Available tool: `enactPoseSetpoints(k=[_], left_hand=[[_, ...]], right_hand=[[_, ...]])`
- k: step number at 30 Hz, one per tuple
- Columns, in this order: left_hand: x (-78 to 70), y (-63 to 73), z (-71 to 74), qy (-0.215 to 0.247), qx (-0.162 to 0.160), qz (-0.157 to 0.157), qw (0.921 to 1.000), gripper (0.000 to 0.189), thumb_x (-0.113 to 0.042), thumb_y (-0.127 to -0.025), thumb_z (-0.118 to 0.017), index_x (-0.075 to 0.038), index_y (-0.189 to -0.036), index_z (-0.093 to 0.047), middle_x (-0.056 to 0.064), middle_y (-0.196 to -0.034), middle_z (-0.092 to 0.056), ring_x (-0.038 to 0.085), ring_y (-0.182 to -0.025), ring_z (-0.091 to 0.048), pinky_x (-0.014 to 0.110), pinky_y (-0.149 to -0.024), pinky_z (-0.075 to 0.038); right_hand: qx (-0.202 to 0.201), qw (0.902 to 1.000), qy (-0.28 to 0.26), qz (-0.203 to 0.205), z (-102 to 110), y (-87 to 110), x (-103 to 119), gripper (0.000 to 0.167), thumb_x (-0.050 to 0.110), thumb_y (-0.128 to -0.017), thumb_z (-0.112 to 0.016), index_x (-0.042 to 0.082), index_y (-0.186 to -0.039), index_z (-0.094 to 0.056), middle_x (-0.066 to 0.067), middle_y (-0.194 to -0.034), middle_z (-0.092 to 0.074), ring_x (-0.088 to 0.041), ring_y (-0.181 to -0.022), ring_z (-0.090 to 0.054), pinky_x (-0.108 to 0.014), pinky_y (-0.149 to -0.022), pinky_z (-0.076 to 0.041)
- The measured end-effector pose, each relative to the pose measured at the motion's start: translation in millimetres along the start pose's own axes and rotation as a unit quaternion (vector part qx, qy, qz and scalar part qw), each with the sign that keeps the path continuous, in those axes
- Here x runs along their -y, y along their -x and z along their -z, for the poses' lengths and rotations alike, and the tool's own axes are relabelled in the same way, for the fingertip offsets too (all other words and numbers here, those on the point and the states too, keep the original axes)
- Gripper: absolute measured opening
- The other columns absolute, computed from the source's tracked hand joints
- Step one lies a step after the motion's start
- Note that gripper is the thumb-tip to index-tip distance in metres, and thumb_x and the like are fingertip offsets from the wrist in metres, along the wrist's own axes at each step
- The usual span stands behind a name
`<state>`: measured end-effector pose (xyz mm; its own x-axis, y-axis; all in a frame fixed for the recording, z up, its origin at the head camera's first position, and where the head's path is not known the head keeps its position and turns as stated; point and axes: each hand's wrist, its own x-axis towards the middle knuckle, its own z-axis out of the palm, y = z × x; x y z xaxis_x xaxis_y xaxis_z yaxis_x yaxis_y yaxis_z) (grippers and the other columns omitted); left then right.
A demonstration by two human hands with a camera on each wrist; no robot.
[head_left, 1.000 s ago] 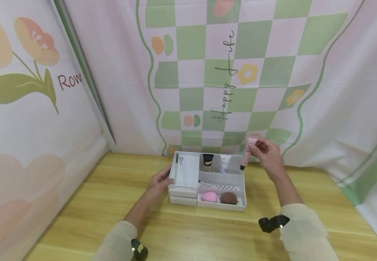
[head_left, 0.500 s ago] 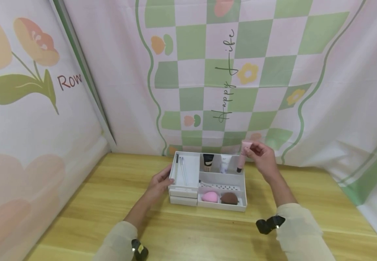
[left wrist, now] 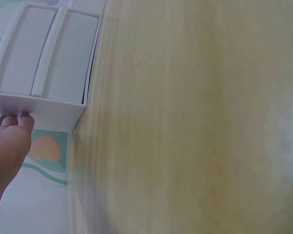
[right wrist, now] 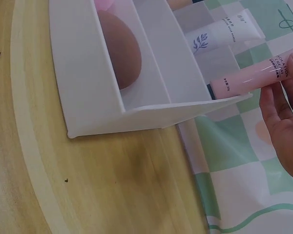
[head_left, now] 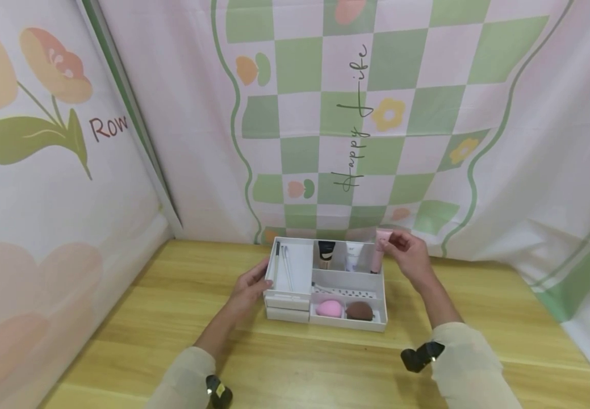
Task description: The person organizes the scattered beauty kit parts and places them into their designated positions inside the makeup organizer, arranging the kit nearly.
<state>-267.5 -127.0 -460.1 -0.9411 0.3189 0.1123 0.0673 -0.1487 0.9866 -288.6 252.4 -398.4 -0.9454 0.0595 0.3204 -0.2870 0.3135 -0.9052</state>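
A white makeup organizer point(head_left: 347, 326) stands on the wooden table, with compartments at the right and two drawers at the front left. My left hand point(head_left: 246, 289) rests against its left side wall; in the left wrist view the fingertips point(left wrist: 27, 118) touch that wall. My right hand point(head_left: 411, 257) pinches the upper end of a pink cream tube point(right wrist: 249, 78) between thumb and fingers. The tube's dark cap end is down inside the back right compartment. Beside it stands a white tube point(right wrist: 224, 33), and farther left a black-and-beige tube point(head_left: 326, 253).
A pink makeup sponge point(head_left: 329, 309) and a brown one point(head_left: 359, 311) lie in the front compartment. Several thin brushes point(head_left: 285, 267) lie in the left tray. A patterned curtain point(head_left: 300, 153) hangs right behind the organizer. The table point(head_left: 325, 369) extends in front.
My right hand has moved left and down, bringing the pink cream tube from above the organizer's right edge into the back right compartment. My left hand has stayed in place.
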Motion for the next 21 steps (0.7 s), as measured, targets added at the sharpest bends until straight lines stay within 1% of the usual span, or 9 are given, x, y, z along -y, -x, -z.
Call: enactPoseSetpoints(k=[5, 9, 15, 18, 21], left_hand=[[-0.5, 0.0, -0.3, -0.008, -0.004, 0.004, 1.0000, 0.067, 0.000, -0.096, -0.053, -0.001, -0.158, -0.027, 0.018, -0.170, -0.018, 0.036, -0.158, -0.019, 0.038, -0.125, -0.029], [-0.8, 0.2, -0.4, -0.009, -0.005, 0.004, 0.9999, 0.067, -0.001, -0.097, -0.053, -0.001, -0.158, -0.028, 0.017, -0.170, -0.019, 0.036, -0.159, -0.019, 0.039, -0.126, -0.028], [-1.0, 1.0, -0.2, -0.016, -0.003, 0.001, 0.9999, 0.067, -0.002, -0.097, -0.053, -0.001, -0.159, -0.027, 0.018, -0.170, -0.018, 0.037, -0.158, -0.018, 0.040, -0.126, -0.028], [-1.4, 1.6, -0.3, -0.017, -0.002, 0.002, 0.9999, 0.067, -0.002, -0.097, -0.053, -0.001, -0.159, -0.026, 0.018, -0.170, -0.017, 0.037, -0.158, -0.018, 0.039, -0.126, -0.028], [-1.4, 1.8, -0.2, -0.016, -0.003, 0.005, 0.9999, 0.067, -0.003, -0.097, -0.053, -0.001, -0.159, -0.027, 0.018, -0.170, -0.017, 0.037, -0.159, -0.018, 0.038, -0.125, -0.029]], right_hand=[[0.007, 1.0000, 0.003, -0.003, 0, 1.4, -5, 0.038, 0.004, -0.095, -0.066, -0.017, -0.125, -0.055, 0.031, -0.086, -0.062, 0.010, -0.086, -0.060, -0.005, -0.080, -0.055], [0.013, 0.9999, 0.000, 0.004, -1, 1.6, -7, 0.039, 0.002, -0.094, -0.066, -0.019, -0.126, -0.054, 0.032, -0.087, -0.062, 0.012, -0.087, -0.061, -0.004, -0.081, -0.056], [0.020, 0.9998, 0.002, 0.002, 0, 2.6, -10, 0.038, 0.001, -0.094, -0.066, -0.019, -0.124, -0.054, 0.031, -0.088, -0.062, 0.012, -0.087, -0.061, -0.005, -0.081, -0.056], [0.026, 0.9995, 0.015, -0.004, 1, 2.9, -11, 0.037, 0.001, -0.094, -0.065, -0.018, -0.126, -0.055, 0.028, -0.090, -0.062, 0.012, -0.088, -0.060, -0.005, -0.082, -0.055], [0.036, 0.9988, 0.031, -0.007, 3, 2.4, -13, 0.037, 0.001, -0.094, -0.066, -0.016, -0.126, -0.057, 0.023, -0.093, -0.063, 0.011, -0.088, -0.060, -0.006, -0.081, -0.056]])
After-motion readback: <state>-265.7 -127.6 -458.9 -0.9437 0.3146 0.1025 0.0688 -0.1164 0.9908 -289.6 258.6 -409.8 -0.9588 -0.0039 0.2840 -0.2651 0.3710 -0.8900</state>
